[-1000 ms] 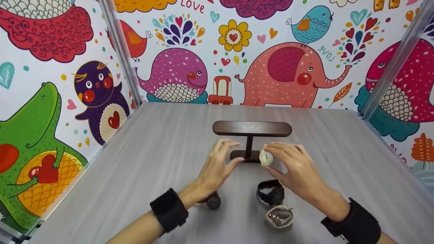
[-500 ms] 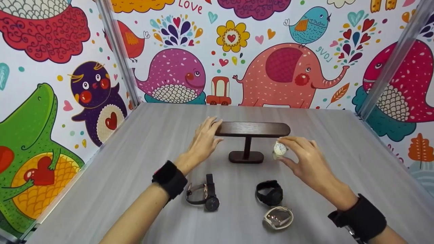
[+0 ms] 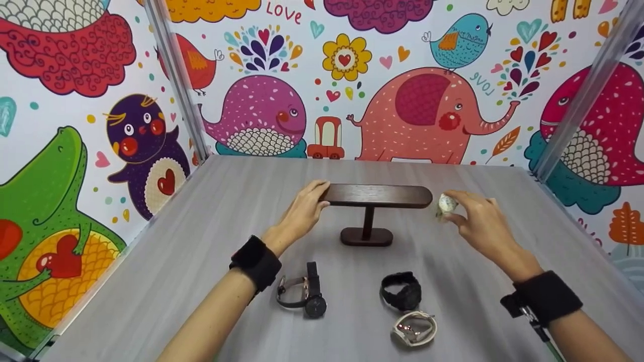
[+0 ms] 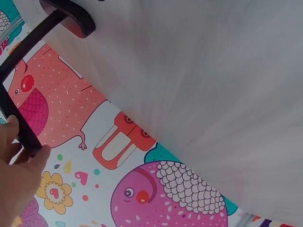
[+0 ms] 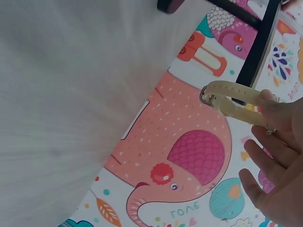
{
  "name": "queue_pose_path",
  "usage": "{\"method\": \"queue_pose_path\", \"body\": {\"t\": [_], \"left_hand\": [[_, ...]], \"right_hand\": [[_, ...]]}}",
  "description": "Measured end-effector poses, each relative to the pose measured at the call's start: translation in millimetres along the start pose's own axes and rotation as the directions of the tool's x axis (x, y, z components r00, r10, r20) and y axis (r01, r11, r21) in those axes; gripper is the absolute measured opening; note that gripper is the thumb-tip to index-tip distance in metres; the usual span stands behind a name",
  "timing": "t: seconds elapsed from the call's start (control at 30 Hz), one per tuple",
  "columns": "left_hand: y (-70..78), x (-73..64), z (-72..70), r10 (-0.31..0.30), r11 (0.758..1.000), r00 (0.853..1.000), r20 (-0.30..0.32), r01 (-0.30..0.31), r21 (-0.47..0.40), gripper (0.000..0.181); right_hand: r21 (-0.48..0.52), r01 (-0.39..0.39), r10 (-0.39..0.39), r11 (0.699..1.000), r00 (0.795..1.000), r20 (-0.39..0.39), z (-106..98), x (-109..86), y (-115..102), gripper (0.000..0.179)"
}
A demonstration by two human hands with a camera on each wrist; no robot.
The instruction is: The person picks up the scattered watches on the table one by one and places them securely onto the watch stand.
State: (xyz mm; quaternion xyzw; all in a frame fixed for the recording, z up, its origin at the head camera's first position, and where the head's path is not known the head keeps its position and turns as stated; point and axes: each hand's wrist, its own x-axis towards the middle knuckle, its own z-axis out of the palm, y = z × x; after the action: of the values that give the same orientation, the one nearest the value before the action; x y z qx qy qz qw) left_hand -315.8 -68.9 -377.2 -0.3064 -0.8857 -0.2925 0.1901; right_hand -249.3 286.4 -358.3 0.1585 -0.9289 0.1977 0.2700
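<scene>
My left hand point(image 3: 301, 211) grips the left end of the dark wooden T-shaped watch stand point(image 3: 377, 195). The left wrist view shows thumb and fingers around the end of its bar point(image 4: 21, 123). Just beyond the bar's right end, my right hand point(image 3: 485, 223) pinches a cream-strapped watch point(image 3: 447, 203) with a round pale dial, held above the table. Its buckled strap loop point(image 5: 232, 89) points toward the bar end in the right wrist view, with the thumb and fingertips at the dial side.
Several watches lie nearer on the grey table point(image 3: 236, 201): a black round-dial watch point(image 3: 315, 305) beside a dark-strapped one point(image 3: 291, 304), and a chunky black watch point(image 3: 410, 295) behind a cream-strapped watch point(image 3: 397, 339). Cartoon-printed walls point(image 3: 282, 110) enclose the back and sides.
My left hand has moved up and left from near the stand's base to the bar's left end. The right hand has carried the cream watch right and up, past the bar's right end.
</scene>
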Motion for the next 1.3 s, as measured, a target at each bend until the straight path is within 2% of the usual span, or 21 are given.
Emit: {"method": "queue_pose_path", "body": {"t": [0.13, 0.37, 0.6, 0.87, 1.13, 1.3], "left_hand": [[-0.4, 0.5, -0.5, 0.007, 1.0, 1.0, 0.012, -0.007, 0.007, 0.043], [2.1, 1.6, -2.7, -0.005, 1.0, 0.999, 0.033, 0.005, 0.002, 0.043], [2.8, 3.3, -2.3, -0.016, 1.0, 0.999, 0.051, 0.016, 0.001, 0.043], [-0.6, 3.8, -4.4, -0.021, 1.0, 0.999, 0.046, 0.022, -0.015, 0.043], [-1.5, 3.8, -4.4, -0.03, 0.999, 0.998, 0.061, 0.032, -0.03, 0.043], [-0.2, 4.6, -6.2, -0.046, 0.998, 0.996, 0.075, 0.049, -0.041, 0.043]], "right_hand": [[0.033, -0.048, 0.046, 0.998, 0.998, 0.042, -0.4, 12.6, 9.4, 0.044], [0.076, -0.036, 0.028, 0.996, 0.994, 0.108, 4.9, 32.4, 15.1, 0.044], [0.095, -0.024, 0.005, 0.995, 0.982, 0.187, 11.9, 38.0, 16.1, 0.045], [0.149, -0.064, 0.02, 0.987, 0.96, 0.278, 15.4, 42.3, 15.0, 0.049], [0.174, -0.03, -0.015, 0.984, 0.968, 0.251, 23.2, 45.2, 8.7, 0.049], [0.173, 0.037, -0.074, 0.984, 0.974, 0.216, 26.7, 50.3, 4.8, 0.047]]}}
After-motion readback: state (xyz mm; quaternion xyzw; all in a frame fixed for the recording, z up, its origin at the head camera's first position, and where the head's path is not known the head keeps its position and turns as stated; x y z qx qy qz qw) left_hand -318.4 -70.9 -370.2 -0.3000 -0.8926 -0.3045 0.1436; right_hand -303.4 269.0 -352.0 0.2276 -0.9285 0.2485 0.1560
